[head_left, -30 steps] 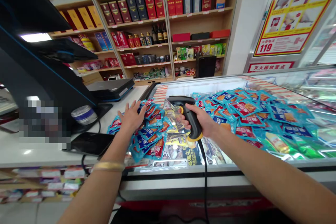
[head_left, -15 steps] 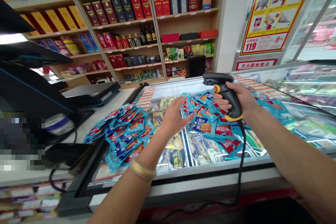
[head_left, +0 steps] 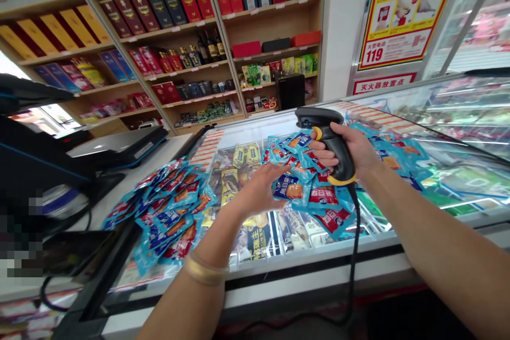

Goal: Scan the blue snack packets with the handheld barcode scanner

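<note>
My right hand (head_left: pixel 354 151) is wrapped round the grip of a black and yellow barcode scanner (head_left: pixel 332 143), held above the freezer's glass lid. Its cable hangs down from the handle. Fingers apart and holding nothing, my left hand (head_left: pixel 261 191) reaches to the near side of a middle pile of blue snack packets (head_left: pixel 295 188). Whether its fingertips touch a packet I cannot tell. Another heap of the same packets (head_left: pixel 169 212) lies at the left, and more packets (head_left: pixel 392 156) lie right of the scanner, partly behind my right hand.
Under the glass of the chest freezer (head_left: pixel 255 287) are packaged goods. To the left stand a weighing scale (head_left: pixel 119 146) and a dark checkout machine (head_left: pixel 35 154). Shelves (head_left: pixel 175 32) with boxes and bottles line the back, beside a wall poster (head_left: pixel 406 21).
The view has shifted, so the shelves and freezer appear further left. My left hand has come lower, towards the near edge of the middle pile. The scanner stays in my right hand.
</note>
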Motion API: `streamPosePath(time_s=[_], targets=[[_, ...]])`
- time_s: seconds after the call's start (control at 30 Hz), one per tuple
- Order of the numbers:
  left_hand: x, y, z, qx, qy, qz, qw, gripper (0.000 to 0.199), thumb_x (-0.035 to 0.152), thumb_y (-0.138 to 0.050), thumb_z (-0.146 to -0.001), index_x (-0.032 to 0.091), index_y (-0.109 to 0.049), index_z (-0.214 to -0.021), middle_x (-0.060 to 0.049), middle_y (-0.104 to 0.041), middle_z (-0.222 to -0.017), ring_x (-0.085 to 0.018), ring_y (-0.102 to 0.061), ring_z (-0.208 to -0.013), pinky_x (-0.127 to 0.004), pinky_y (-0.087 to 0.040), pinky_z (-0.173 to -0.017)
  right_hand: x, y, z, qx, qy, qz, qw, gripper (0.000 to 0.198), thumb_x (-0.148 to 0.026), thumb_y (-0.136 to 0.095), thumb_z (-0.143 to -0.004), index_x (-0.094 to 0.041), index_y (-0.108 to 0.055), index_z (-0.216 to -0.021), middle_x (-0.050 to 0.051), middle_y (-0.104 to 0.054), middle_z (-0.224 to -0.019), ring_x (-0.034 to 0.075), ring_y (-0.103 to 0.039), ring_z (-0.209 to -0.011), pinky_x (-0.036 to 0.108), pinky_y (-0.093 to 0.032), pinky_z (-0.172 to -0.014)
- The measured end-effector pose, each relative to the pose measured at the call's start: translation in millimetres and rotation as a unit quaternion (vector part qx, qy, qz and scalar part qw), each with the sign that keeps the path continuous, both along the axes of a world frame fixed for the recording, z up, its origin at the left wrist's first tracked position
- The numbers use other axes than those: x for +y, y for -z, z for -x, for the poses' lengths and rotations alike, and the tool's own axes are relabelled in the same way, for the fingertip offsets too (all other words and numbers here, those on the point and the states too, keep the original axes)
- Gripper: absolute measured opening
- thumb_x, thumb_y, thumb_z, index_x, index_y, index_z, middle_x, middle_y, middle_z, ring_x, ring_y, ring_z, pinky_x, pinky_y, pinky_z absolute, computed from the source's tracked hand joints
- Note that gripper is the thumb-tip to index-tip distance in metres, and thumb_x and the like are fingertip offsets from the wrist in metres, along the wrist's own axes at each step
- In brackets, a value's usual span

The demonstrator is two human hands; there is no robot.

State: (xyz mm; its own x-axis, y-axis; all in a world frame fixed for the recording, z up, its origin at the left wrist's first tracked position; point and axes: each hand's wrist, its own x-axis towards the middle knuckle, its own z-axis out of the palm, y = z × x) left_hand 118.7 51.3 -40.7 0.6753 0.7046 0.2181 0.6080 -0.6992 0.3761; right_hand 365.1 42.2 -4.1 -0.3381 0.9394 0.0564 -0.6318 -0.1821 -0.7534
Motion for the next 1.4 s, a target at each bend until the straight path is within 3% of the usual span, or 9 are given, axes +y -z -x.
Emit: streamPosePath(time_s=[0.17,0.33,0.4,0.53,0.73,0.8,0.97,1.07,1.4], targets=[[-0.9,-3.5,6.6,-0.010,0.013,-0.005,1.000,0.047,0.019,-0.058,-0.080,0.022,-0.065,-0.127,-0.011,-0.059,-0.132,-0.023,-0.062,-0.114,-0.044,-0.049,-0.104,1.9,6.0,2.1,-0.004,-0.026,0.000,1.000,0.019,-0.035,-0.058,-0.085,-0.017,-0.057,-0.090,0.000,-0.049,-0.066,0.009,-0.041,-0.047,0.017,-0.037,-0.035],[6.6,-1.0,7.3,-0.173,-0.037,0.037,0.983,0.030,0.021,-0.052,-0.088,0.023,-0.073,-0.110,-0.006,-0.073,-0.113,-0.021,-0.068,-0.106,-0.040,-0.054,-0.096,-0.6,5.8,3.6,-0.022,-0.023,-0.004,0.999,0.021,-0.036,-0.059,-0.084,-0.016,-0.059,-0.090,0.000,-0.049,-0.066,0.007,-0.039,-0.046,0.016,-0.035,-0.036],[11.2,1.9,5.5,-0.257,-0.122,0.107,0.953,0.024,0.025,-0.057,-0.087,0.020,-0.075,-0.103,-0.005,-0.076,-0.095,-0.021,-0.073,-0.089,-0.036,-0.061,-0.079,-2.3,4.2,4.0,-0.033,-0.015,-0.007,0.999,0.021,-0.036,-0.059,-0.084,-0.016,-0.059,-0.089,0.000,-0.049,-0.066,0.007,-0.039,-0.046,0.016,-0.034,-0.035],[17.1,3.2,3.5,-0.396,-0.260,0.218,0.853,0.023,0.027,-0.062,-0.086,0.015,-0.072,-0.104,-0.001,-0.070,-0.067,-0.018,-0.069,-0.055,-0.030,-0.058,-0.050,-4.8,2.1,4.4,-0.058,0.000,-0.014,0.998,0.020,-0.037,-0.058,-0.085,-0.018,-0.058,-0.087,0.001,-0.049,-0.066,0.007,-0.039,-0.046,0.016,-0.032,-0.035],[19.0,-0.3,3.9,-0.510,-0.275,0.234,0.780,0.021,0.031,-0.064,-0.086,0.015,-0.069,-0.098,0.003,-0.065,-0.065,-0.014,-0.067,-0.049,-0.029,-0.059,-0.054,-6.7,6.1,6.5,-0.080,-0.026,-0.020,0.996,0.027,-0.039,-0.069,-0.078,-0.015,-0.061,-0.089,0.001,-0.052,-0.068,0.007,-0.041,-0.048,0.018,-0.037,-0.037],[20.8,1.6,4.7,-0.522,-0.265,0.213,0.782,0.022,0.034,-0.064,-0.085,0.015,-0.069,-0.095,0.003,-0.065,-0.066,-0.013,-0.066,-0.049,-0.029,-0.060,-0.056,-7.6,7.4,7.7,-0.090,-0.036,-0.018,0.995,0.028,-0.039,-0.070,-0.077,-0.015,-0.062,-0.088,0.002,-0.053,-0.069,0.008,-0.043,-0.048,0.019,-0.038,-0.038],[24.4,8.1,8.4,-0.482,-0.252,0.120,0.830,0.024,0.038,-0.062,-0.083,0.016,-0.069,-0.089,0.004,-0.061,-0.064,-0.014,-0.065,-0.050,-0.025,-0.056,-0.050,-7.6,9.6,9.3,-0.104,-0.052,-0.010,0.993,0.025,-0.038,-0.067,-0.080,-0.016,-0.059,-0.088,0.002,-0.054,-0.070,0.009,-0.045,-0.048,0.019,-0.040,-0.038],[23.0,8.6,9.0,-0.449,-0.251,0.102,0.851,0.028,0.040,-0.059,-0.083,0.017,-0.070,-0.094,0.003,-0.063,-0.066,-0.015,-0.065,-0.052,-0.025,-0.055,-0.050,-7.2,10.0,9.3,-0.105,-0.060,-0.004,0.993,0.024,-0.038,-0.065,-0.082,-0.016,-0.059,-0.090,0.002,-0.054,-0.070,0.009,-0.045,-0.049,0.019,-0.042,-0.038],[25.2,13.9,4.9,-0.424,-0.244,0.086,0.868,0.032,0.037,-0.055,-0.087,0.017,-0.072,-0.104,0.000,-0.070,-0.073,-0.016,-0.065,-0.053,-0.027,-0.055,-0.052,-8.2,9.0,10.7,-0.096,-0.065,-0.008,0.993,0.023,-0.038,-0.064,-0.084,-0.016,-0.059,-0.090,0.001,-0.054,-0.071,0.008,-0.045,-0.049,0.018,-0.043,-0.040]])
